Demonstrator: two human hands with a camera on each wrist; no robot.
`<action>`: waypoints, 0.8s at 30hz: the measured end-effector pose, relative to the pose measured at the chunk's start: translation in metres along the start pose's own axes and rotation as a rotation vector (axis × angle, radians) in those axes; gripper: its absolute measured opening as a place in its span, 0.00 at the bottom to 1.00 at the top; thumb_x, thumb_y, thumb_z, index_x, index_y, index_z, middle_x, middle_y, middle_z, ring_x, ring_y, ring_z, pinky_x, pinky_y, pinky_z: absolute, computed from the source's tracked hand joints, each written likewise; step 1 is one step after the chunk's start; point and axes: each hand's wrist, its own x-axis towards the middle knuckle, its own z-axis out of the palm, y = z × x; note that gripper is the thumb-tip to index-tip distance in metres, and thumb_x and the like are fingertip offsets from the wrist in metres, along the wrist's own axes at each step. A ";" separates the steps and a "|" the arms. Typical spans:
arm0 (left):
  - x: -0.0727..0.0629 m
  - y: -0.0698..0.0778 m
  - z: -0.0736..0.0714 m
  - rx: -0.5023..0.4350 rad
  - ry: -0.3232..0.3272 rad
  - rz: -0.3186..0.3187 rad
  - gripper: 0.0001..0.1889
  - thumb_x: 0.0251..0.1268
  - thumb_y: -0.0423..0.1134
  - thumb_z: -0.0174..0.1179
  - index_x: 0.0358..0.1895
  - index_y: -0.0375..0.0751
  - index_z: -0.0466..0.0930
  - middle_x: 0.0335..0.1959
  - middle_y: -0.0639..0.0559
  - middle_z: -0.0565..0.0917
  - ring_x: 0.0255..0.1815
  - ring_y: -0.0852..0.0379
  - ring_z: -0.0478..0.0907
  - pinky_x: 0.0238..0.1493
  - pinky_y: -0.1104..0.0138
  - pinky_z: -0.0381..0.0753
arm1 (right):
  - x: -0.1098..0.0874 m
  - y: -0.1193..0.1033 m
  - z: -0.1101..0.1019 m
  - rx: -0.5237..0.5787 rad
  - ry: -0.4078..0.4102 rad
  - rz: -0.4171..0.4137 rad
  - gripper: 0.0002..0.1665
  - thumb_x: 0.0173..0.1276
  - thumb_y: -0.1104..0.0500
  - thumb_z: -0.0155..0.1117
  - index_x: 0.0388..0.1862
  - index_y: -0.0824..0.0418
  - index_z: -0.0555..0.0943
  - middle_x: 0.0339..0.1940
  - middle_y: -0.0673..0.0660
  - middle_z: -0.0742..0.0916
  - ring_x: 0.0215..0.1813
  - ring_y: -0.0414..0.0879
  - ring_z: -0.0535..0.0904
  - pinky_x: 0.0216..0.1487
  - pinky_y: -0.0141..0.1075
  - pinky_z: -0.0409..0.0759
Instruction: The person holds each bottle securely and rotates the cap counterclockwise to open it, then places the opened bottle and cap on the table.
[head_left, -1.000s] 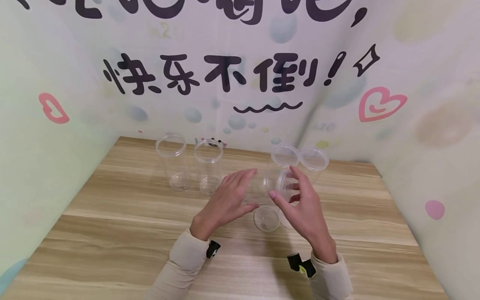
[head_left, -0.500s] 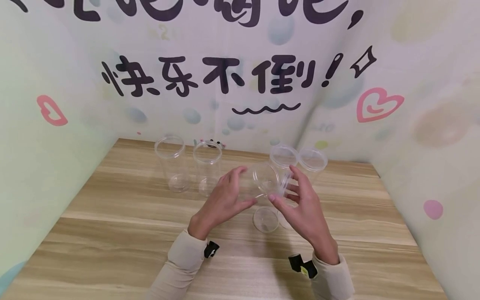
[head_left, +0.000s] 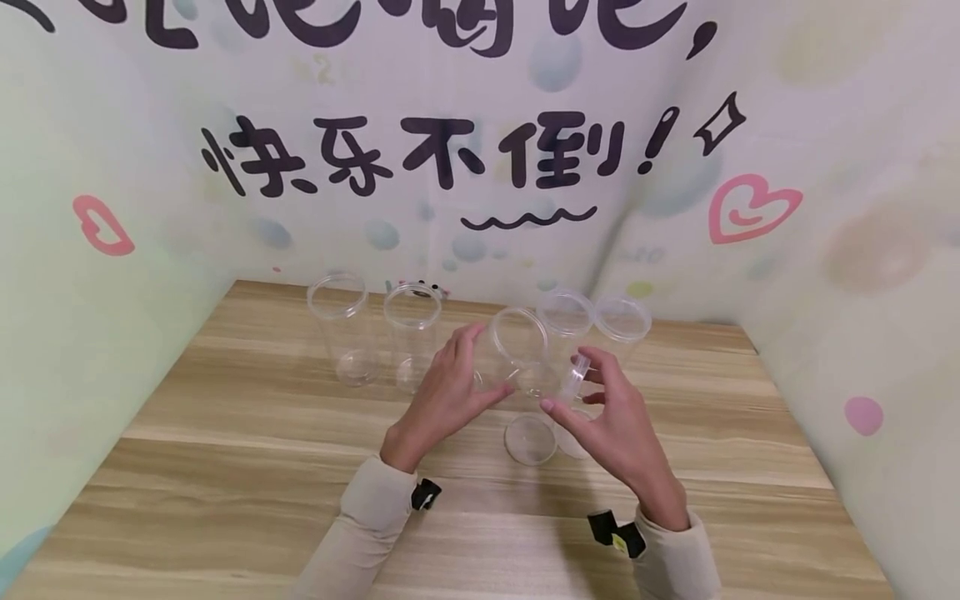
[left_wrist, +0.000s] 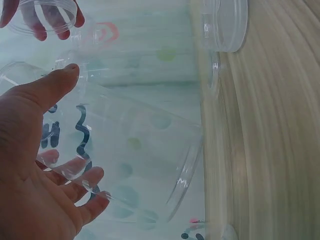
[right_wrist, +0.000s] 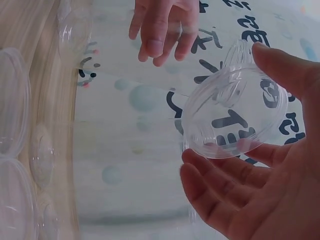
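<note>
My left hand point(head_left: 442, 387) grips a clear plastic jar point(head_left: 519, 343) by its side, thumb in front and fingers behind. The jar is held tilted above the table, and its clear body spans the left wrist view. My right hand point(head_left: 613, 421) pinches a clear round lid point(right_wrist: 235, 112) by its edge between thumb and fingers. The lid is apart from the jar, just to its right. On the table below the hands lies another clear lid point(head_left: 530, 440). A further lid point(head_left: 576, 435) beside it is partly hidden by the right hand.
Two clear jars, one point(head_left: 339, 333) far left and one point(head_left: 412, 321) beside it, stand upright at the back. Two more, one point(head_left: 566, 312) and another point(head_left: 622, 318), stand close together at back right. A printed wall sheet point(head_left: 420, 242) rises behind the wooden table point(head_left: 225, 492).
The jar's end has swung away from the right hand and now faces more upward and toward the head camera. The lid in the right hand has come apart from it.
</note>
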 end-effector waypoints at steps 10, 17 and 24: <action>0.007 -0.003 0.008 -0.043 0.041 -0.060 0.48 0.47 0.47 0.78 0.69 0.32 0.60 0.64 0.38 0.68 0.64 0.41 0.70 0.65 0.47 0.71 | -0.004 0.010 -0.009 -0.076 0.012 -0.016 0.42 0.55 0.53 0.79 0.65 0.61 0.68 0.53 0.56 0.82 0.51 0.47 0.77 0.42 0.40 0.80; 0.010 -0.009 0.014 -0.064 0.050 -0.145 0.48 0.47 0.48 0.78 0.70 0.36 0.60 0.62 0.40 0.66 0.61 0.42 0.71 0.61 0.50 0.75 | -0.006 0.016 -0.012 -0.074 -0.021 0.041 0.44 0.56 0.52 0.79 0.66 0.64 0.68 0.57 0.58 0.80 0.53 0.53 0.78 0.46 0.44 0.81; 0.012 -0.013 0.019 -0.098 0.058 -0.201 0.49 0.48 0.48 0.78 0.71 0.37 0.59 0.61 0.40 0.66 0.59 0.43 0.72 0.59 0.51 0.76 | -0.009 0.026 -0.015 -0.084 -0.048 0.074 0.47 0.55 0.51 0.80 0.68 0.64 0.66 0.62 0.60 0.77 0.57 0.57 0.79 0.49 0.46 0.81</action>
